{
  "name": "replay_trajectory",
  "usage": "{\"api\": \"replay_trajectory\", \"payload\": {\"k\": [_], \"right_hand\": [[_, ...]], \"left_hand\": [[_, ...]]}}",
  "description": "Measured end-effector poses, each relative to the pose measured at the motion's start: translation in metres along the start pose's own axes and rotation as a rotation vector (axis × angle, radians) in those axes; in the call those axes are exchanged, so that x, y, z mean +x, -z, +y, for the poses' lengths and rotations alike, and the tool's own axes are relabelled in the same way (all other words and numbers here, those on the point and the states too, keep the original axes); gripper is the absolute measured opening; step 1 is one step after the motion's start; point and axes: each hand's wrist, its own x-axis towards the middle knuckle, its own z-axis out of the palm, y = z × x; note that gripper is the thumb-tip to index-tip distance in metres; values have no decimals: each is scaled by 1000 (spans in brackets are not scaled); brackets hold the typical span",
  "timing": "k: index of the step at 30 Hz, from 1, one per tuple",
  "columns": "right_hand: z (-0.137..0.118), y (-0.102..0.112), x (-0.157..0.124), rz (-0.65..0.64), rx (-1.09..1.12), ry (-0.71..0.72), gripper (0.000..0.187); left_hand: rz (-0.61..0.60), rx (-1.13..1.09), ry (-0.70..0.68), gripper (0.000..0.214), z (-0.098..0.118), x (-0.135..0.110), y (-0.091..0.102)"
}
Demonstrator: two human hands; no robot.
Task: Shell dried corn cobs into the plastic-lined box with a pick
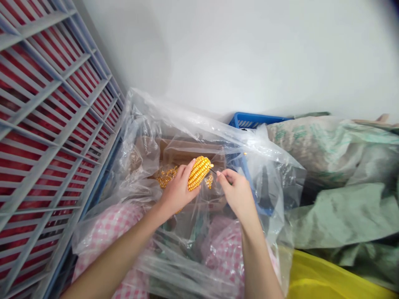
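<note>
My left hand is shut around a yellow-orange corn cob, which tilts up and to the right with many kernels in place. My right hand pinches a thin dark pointed tool, probably a metal pick, and its tip is at or very near the kernels at the cob's upper end. Both hands are above a clear plastic bag that lines a cardboard box. Loose corn kernels lie in a heap inside, beneath and left of the cob.
A grey-blue slatted rack with red behind it stands on the left. A blue plastic basket sits behind the bag. Green woven sacks fill the right, above a yellow bag. Pink gingham cloth lies below. A white wall rises behind.
</note>
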Motion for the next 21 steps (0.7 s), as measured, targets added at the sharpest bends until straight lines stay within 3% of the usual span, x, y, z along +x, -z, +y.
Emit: {"api": "replay_trajectory", "payload": {"k": [5,9,12,17,21], "right_hand": [[-1,-32,0,121,40,10,30],[-5,-52,0,195,88,7,29],[-6,-47,1,177,131,6,30],[-7,-21,0,37,177,9,31],[-8,-17,-1,-6,181,21,31]], "left_hand": [[67,-24,63,70,-2,1,-5],[133,-165,98,67,-3,3,-9],[111,-245,85,66,-4,4,-7],[106,-296,86,70,-5,5,3],[88,-276,109,72,-5,5,8]]}}
